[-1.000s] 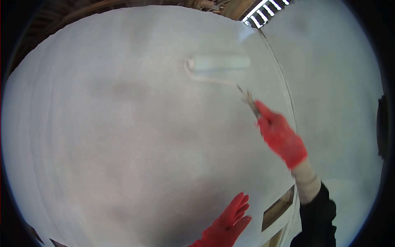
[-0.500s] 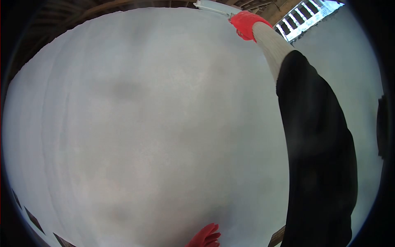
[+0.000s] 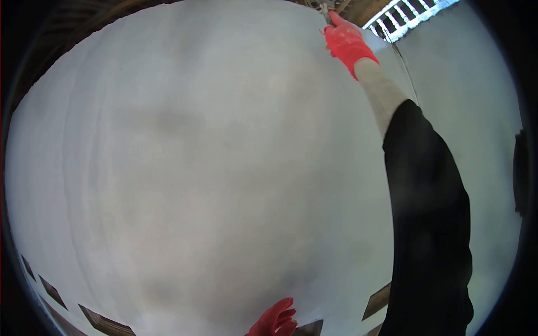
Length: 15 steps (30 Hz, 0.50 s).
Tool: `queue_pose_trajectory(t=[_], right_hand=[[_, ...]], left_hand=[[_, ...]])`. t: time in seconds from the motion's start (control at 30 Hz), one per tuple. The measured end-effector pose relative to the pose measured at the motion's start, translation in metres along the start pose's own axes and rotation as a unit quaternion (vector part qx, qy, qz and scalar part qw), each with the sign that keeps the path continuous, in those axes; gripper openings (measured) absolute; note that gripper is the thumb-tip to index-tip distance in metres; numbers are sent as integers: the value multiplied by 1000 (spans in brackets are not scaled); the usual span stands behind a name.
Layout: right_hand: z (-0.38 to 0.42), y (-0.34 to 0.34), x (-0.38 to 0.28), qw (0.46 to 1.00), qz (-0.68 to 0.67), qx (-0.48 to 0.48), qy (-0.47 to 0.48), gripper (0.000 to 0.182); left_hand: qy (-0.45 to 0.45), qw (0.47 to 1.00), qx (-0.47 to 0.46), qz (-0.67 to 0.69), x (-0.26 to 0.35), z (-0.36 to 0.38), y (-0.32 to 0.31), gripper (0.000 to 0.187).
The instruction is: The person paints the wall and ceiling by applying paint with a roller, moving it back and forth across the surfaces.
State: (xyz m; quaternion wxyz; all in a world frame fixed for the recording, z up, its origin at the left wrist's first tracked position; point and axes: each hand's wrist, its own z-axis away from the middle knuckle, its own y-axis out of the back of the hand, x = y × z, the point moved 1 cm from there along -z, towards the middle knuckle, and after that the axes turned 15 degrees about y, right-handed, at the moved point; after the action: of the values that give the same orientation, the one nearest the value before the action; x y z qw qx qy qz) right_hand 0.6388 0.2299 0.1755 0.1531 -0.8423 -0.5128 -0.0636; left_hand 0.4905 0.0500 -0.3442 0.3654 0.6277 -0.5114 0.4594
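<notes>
My right hand (image 3: 348, 45), in a red glove, reaches up to the top edge of a broad pale plastered wall (image 3: 213, 168). Its fingers are closed around a plastering trowel (image 3: 324, 9), of which only a small end shows; the rest is hidden or beyond the top of the view. Low in the view, my left hand (image 3: 274, 320) wears a matching red glove, close to the wall's surface. Its fingers are apart and slightly bent, with nothing in them. The wrist is cut off by the lower edge.
Dark roof timbers (image 3: 73, 28) run above the wall. At the upper right is a bright opening with pale bars (image 3: 400, 21), beside an adjoining grey wall (image 3: 459, 95). Brown boards (image 3: 106, 322) show along the bottom.
My right hand has tilted upright and come slightly lower and to the right; the trowel's long blade, seen before, is out of sight. My left hand has shifted slightly up and left.
</notes>
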Motion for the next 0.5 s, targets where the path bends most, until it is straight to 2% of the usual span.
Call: queue_pose_trajectory(t=[0.03, 0.13, 0.2, 0.27, 0.33, 0.4, 0.5], right_hand=[[11, 17, -6, 1000, 3, -3, -5, 55], [64, 74, -42, 996, 17, 14, 84, 53], [113, 110, -87, 997, 52, 15, 49, 51], [156, 134, -118, 994, -78, -11, -76, 52], [210, 144, -127, 993, -90, 35, -70, 54], [280, 165, -150, 991, -102, 39, -79, 53], [414, 214, -175, 977, -125, -61, -164, 55]], left_hand=[[13, 1000, -8, 15, -2, 3, -3, 48], [-3, 999, -38, 33, -18, 12, -6, 48], [24, 998, -51, 37, -27, 19, -10, 48], [55, 996, -63, 43, -31, 23, -12, 48], [-8, 995, -94, -34, -33, 22, -13, 47], [40, 991, -130, -3, -38, 22, -16, 49], [73, 971, -225, 39, -55, 23, -37, 51]])
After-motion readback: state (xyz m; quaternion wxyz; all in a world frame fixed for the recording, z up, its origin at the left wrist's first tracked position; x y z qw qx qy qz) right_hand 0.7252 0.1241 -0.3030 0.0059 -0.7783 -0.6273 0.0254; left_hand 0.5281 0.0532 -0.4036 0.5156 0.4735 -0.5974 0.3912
